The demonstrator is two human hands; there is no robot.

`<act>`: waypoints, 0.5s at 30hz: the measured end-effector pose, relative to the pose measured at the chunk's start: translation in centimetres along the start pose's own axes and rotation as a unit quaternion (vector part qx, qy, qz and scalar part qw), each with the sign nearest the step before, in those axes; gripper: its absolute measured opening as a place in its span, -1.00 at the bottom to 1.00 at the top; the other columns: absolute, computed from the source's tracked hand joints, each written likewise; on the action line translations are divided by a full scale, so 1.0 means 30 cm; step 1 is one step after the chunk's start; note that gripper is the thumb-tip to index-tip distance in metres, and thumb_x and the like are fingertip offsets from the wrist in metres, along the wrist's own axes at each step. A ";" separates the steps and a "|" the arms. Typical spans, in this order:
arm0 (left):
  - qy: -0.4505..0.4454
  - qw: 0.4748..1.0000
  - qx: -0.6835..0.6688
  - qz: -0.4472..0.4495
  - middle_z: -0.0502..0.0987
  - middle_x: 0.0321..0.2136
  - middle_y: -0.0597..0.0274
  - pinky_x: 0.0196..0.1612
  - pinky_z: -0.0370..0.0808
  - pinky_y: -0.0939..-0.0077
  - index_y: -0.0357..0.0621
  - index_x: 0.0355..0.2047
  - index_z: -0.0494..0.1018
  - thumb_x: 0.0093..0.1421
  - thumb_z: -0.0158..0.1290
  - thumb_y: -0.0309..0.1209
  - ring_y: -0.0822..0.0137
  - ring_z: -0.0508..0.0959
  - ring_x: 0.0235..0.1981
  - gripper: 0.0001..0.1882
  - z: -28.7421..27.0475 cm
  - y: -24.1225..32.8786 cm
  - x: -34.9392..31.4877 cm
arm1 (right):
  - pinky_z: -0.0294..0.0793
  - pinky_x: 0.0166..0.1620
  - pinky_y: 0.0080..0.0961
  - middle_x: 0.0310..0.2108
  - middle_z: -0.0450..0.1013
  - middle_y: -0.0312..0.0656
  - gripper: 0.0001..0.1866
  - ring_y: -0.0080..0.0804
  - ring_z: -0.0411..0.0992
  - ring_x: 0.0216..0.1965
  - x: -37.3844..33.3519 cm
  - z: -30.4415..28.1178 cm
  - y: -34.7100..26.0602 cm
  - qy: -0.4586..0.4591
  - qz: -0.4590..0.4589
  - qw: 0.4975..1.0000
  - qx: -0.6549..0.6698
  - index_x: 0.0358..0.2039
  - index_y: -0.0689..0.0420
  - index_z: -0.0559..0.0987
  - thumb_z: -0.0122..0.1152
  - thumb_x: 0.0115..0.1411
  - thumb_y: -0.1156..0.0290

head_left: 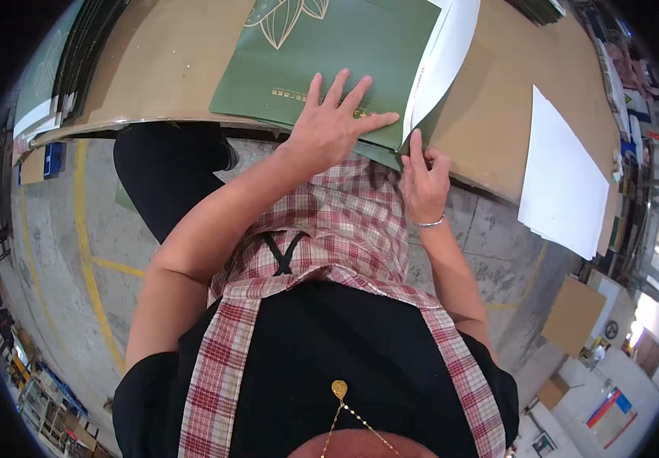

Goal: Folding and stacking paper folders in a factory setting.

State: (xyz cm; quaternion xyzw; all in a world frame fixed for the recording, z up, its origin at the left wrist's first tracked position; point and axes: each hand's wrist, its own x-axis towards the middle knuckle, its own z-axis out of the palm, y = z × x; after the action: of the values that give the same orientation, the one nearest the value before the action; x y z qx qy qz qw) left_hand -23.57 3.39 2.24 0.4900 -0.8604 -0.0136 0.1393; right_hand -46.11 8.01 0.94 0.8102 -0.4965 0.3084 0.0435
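A green printed sheet [322, 53] with gold leaf outlines lies on the brown table, its near edge toward me. My left hand [329, 126] rests flat on it with the fingers spread. Along the right side of the green sheet, a white sheet [445, 61] curls upward. At its near corner my right hand [425, 179] has thumb and fingers closed, pinching the corner where green and white meet. Exactly how many layers are between those fingers is hidden.
The brown table [489, 145] spans the far side. White paper sheets [562, 179] overhang its right edge. A stack of green panels [58, 76] stands at the far left. On the floor at right leans a cardboard piece [573, 314]. Yellow lines mark the concrete floor [127, 229].
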 end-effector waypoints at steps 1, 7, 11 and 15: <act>0.000 1.000 -0.002 -0.002 0.10 0.37 0.07 0.32 0.03 -0.36 0.74 0.30 0.18 0.21 -0.02 -0.47 -0.16 0.09 0.37 -0.25 0.000 -0.002 0.000 | 0.45 -0.34 -0.36 -0.33 0.28 -0.11 -0.41 -0.23 0.34 -0.37 0.002 -0.001 0.002 -0.005 -0.005 1.000 -0.014 0.20 0.06 0.50 0.36 0.11 0.44; 0.006 1.000 0.009 0.012 0.11 0.37 0.06 0.31 0.02 -0.38 0.73 0.30 0.20 0.28 -0.07 -0.39 -0.16 0.11 0.36 -0.34 0.007 -0.012 -0.005 | 0.45 -0.35 -0.37 -0.36 0.26 -0.14 -0.44 -0.25 0.33 -0.37 0.002 -0.003 -0.002 -0.025 0.000 0.999 -0.034 0.19 0.04 0.52 0.35 0.13 0.41; 0.014 1.000 0.003 0.025 0.11 0.37 0.06 0.29 0.05 -0.39 0.73 0.29 0.21 0.26 -0.04 -0.41 -0.17 0.12 0.35 -0.32 0.009 -0.017 -0.006 | 0.46 -0.35 -0.37 -0.36 0.25 -0.15 -0.43 -0.26 0.33 -0.38 0.013 -0.014 -0.012 -0.036 -0.003 0.999 -0.041 0.20 0.02 0.50 0.34 0.14 0.41; 0.017 0.999 -0.007 0.038 0.11 0.38 0.07 0.27 0.08 -0.39 0.72 0.29 0.22 0.22 0.01 -0.44 -0.18 0.13 0.34 -0.29 0.005 -0.027 -0.010 | 0.45 -0.35 -0.35 -0.35 0.25 -0.14 -0.43 -0.25 0.33 -0.38 0.022 -0.025 -0.020 -0.063 0.004 0.997 -0.035 0.21 0.02 0.49 0.33 0.15 0.41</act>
State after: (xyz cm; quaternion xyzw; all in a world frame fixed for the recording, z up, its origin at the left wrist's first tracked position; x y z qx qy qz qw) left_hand -22.79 3.20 1.88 0.4561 -0.8757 -0.0064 0.1581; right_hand -45.74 8.08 2.05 0.8239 -0.5123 0.2392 0.0389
